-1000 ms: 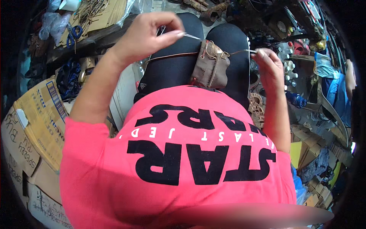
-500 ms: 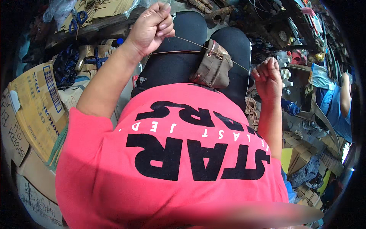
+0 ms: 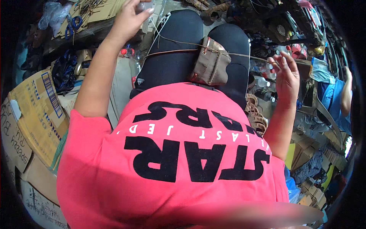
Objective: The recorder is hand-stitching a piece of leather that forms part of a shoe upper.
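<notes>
A brown leather shoe piece [image 3: 211,66] with eyelets and a seam rests between my thighs. A dark strap [image 3: 171,52] runs across the legs to it. Thin thread [image 3: 177,40] comes out of the piece on both sides. My left hand [image 3: 131,19], at the top edge, pinches the thread on its side, which hangs loosely in a bend; the fingertips are partly cut off. To the right of my knee, my right hand [image 3: 286,74] has thumb and forefinger closed on the other stretch of thread, its other fingers loosely curled.
Cardboard boxes [image 3: 38,114] stack up at left. Blue-handled scissors [image 3: 73,26] lie on cardboard at upper left. Small bottles [image 3: 263,82] and woven brown pieces [image 3: 256,114] lie beside my right leg. At far right is another person's arm [image 3: 346,93] with blue cloth.
My left hand has moved up and left, and its thread has gone slack. My right hand has shifted right, its fingers loosening from a tight fist. The leather piece has barely moved.
</notes>
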`<state>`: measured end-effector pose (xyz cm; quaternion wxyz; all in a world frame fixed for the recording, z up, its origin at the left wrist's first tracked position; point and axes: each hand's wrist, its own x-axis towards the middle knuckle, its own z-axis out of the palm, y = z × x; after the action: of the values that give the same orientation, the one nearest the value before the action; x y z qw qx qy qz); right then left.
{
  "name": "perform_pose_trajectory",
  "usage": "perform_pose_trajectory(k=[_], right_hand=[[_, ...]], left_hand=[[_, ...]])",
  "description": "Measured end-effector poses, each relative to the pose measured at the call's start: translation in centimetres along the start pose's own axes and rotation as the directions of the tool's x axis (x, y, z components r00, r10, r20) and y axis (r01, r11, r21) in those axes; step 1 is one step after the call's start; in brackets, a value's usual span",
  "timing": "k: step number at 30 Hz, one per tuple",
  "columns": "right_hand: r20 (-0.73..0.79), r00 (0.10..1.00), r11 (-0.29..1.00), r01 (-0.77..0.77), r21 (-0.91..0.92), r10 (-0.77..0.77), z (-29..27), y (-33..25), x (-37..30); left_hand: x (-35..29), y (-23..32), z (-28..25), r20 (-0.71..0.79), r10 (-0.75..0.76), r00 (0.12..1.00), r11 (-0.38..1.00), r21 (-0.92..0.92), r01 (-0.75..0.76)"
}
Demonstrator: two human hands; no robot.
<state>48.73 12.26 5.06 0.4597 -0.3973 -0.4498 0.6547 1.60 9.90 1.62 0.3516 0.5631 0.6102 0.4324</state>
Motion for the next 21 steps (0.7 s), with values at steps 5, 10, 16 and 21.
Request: perform_pose_trajectory(k=[5,10,16,21], right_hand=[[0.034,0.938,0.899,0.341,-0.274,-0.345,8.8,-2.6,1.6],[0.119,0.915,0.898,0.401,-0.179,-0.385,12.8,-2.7,2.5],[0.204,0.723,0.43,0.586,-0.687,-0.66,12.8,-0.6,2.3],[0.466,0.828,0.191,0.535,-0.823,-0.312,14.4,3.2,1.0]], left_hand=[[-0.5,12.0,7.6,0.136,0.53,0.837,0.844,-0.187,-0.503],[-0.1,15.6,11.0,0.237,0.467,0.852,0.869,-0.303,-0.392],[2.2,11.2,10.2,-0.028,0.462,0.887,0.869,-0.187,-0.459],[1.7,9.7,8.9,-0.002,0.439,0.899,0.89,0.142,-0.434]])
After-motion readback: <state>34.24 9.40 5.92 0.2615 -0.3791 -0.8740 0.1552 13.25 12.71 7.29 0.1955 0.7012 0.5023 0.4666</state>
